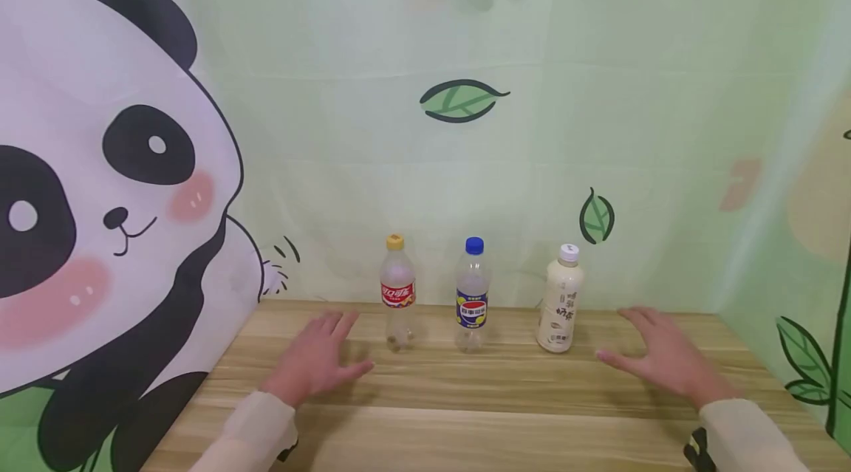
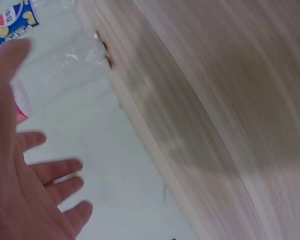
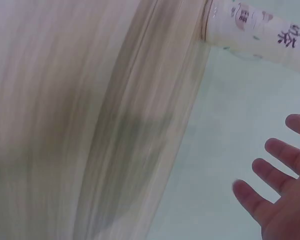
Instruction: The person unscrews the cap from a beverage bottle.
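Three bottles stand upright in a row on the wooden table. The leftmost is a clear bottle (image 1: pixel 398 295) with a yellow cap and a red label. In the middle is a clear bottle (image 1: pixel 472 298) with a blue cap and a blue label. On the right stands a cream-coloured milk tea bottle (image 1: pixel 561 300) with a white cap. My left hand (image 1: pixel 315 357) is held to the left of the red-label bottle, fingers spread, holding nothing. To the right of the milk tea bottle, my right hand (image 1: pixel 668 357) is likewise spread and holds nothing. Neither hand touches a bottle.
The wooden table (image 1: pixel 425 428) extends under both hands and ends at the back near a pale green backdrop (image 1: pixel 665 125). A large panda (image 1: pixel 133 162) is printed on the backdrop at the left, with leaves elsewhere. Dark bands show at both wrists.
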Action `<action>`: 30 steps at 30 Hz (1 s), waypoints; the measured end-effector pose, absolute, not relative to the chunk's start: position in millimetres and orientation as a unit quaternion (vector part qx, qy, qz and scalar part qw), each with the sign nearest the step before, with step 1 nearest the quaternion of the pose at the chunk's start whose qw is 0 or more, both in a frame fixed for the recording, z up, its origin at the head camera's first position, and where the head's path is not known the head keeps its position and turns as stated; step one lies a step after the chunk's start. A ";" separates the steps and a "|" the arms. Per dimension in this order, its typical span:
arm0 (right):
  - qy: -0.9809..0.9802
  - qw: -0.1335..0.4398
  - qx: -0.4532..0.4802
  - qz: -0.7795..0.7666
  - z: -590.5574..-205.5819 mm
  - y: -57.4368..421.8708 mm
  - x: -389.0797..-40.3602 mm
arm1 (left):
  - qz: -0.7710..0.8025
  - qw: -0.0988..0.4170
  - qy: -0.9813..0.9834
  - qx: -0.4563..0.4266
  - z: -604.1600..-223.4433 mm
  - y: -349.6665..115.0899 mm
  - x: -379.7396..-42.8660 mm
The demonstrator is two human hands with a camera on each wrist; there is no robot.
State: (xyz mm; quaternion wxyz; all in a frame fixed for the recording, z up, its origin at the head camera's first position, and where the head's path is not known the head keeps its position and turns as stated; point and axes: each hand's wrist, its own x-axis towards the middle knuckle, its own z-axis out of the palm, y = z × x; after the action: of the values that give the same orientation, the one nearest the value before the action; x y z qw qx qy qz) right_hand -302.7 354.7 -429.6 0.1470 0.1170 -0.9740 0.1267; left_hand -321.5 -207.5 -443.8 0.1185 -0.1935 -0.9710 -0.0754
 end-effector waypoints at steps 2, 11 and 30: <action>-0.971 0.155 0.122 0.137 -431.0 352.5 -300.4 | -0.071 0.116 -0.970 -0.204 -443.4 -202.8 -318.4; -0.957 0.163 0.128 0.203 -435.3 333.1 -291.7 | -0.087 0.134 -0.955 -0.250 -443.6 -178.5 -306.0; -0.925 0.152 0.121 0.327 -448.4 290.7 -296.9 | -0.153 0.169 -0.934 -0.276 -452.1 -126.2 -302.3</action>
State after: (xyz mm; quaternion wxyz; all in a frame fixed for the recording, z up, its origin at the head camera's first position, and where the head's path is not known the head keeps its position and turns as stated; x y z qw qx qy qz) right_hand -296.9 290.7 -448.4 0.1521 0.1212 -0.9247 0.3272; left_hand -302.3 -126.2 -452.1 0.1693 -0.2762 -0.9336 -0.1532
